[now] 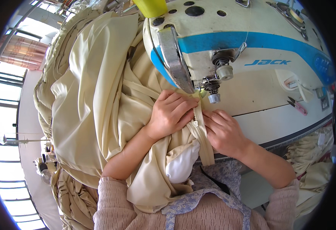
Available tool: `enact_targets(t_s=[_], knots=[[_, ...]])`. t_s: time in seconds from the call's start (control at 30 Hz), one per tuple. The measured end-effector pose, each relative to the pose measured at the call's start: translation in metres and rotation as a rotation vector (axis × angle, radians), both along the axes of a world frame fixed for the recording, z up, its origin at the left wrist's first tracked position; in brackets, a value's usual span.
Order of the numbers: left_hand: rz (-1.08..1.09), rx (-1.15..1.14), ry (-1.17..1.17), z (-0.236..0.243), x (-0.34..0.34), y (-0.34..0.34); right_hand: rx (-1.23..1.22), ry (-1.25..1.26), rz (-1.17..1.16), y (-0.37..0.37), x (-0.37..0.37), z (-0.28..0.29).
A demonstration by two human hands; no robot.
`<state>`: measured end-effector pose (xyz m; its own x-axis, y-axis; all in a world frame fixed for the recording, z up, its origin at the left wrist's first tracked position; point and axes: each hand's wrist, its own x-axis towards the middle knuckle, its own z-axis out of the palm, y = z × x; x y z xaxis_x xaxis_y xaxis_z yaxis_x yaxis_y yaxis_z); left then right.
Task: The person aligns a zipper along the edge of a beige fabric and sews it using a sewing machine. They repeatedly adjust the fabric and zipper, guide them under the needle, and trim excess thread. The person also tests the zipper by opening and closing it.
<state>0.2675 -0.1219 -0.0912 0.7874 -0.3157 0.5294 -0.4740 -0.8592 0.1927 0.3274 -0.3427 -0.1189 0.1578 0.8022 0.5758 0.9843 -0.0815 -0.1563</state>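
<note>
Beige fabric (pixel 95 76) is heaped over the left of the sewing machine bed and hangs toward my lap, where a white lining piece (pixel 181 165) shows. A cream zipper (pixel 203 149) with its slider runs from below the needle area toward me. My left hand (pixel 171 115) is closed on the zipper and fabric just below the presser foot, fingertips near the needle. My right hand (pixel 223 132) grips the zipper tape from the right with bent fingers, some tips hidden.
The white-and-blue sewing machine (pixel 233 23) fills the upper right, with a yellow container (pixel 148 5) behind it. Pink snips (pixel 298 106) lie on the table (pixel 259 122). More folded beige fabric (pixel 309 149) is at right; another machine (pixel 45 166) and windows are at left.
</note>
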Motion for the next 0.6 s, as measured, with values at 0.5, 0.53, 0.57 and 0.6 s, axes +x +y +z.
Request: enact_targets(t_s=[0.5, 0.53, 0.57, 0.6], knots=[[-0.163, 0.004, -0.044, -0.013, 0.016, 0.027, -0.075, 0.010, -0.017, 0.015, 0.008, 0.005], [-0.179, -0.013, -0.056, -0.014, 0.016, 0.028, -0.072, 0.011, -0.022, 0.014, 0.008, 0.005], [-0.189, -0.051, -0.032, -0.013, 0.014, 0.030, -0.068, 0.013, -0.026, 0.014, 0.008, 0.006], [-0.140, -0.047, -0.063, -0.013, 0.013, 0.032, -0.069, 0.026, -0.027, 0.014, 0.008, 0.006]])
